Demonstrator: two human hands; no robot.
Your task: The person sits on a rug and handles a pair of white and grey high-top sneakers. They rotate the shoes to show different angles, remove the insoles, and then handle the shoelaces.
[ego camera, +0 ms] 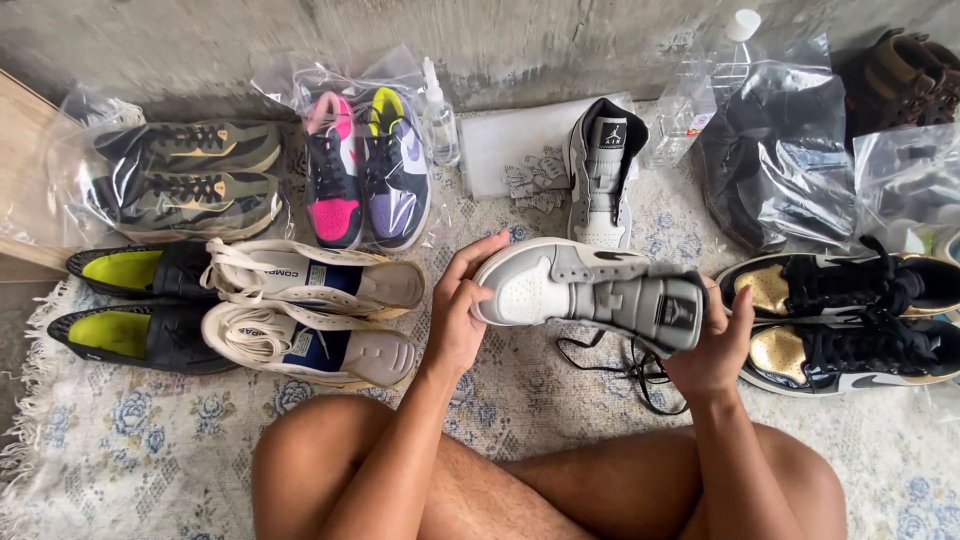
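Note:
I hold a grey and white high-top sneaker (590, 290) on its side above the rug, toe to the left. My left hand (462, 310) grips its toe end. My right hand (712, 345) holds the ankle collar end. Black laces (620, 365) dangle from the shoe down onto the rug. Its matching grey sneaker (605, 175) stands upright behind it, next to a folded white cloth (510, 145).
Pairs of shoes surround me on a patterned rug (150, 450): cream sneakers (310, 310) and black ones with yellow insoles (130, 305) at left, bagged olive (195, 180) and pink-purple pairs (365, 170) behind, black-gold sneakers (850, 320) at right. Bottles (440, 120) and plastic bags (780, 150) line the concrete wall.

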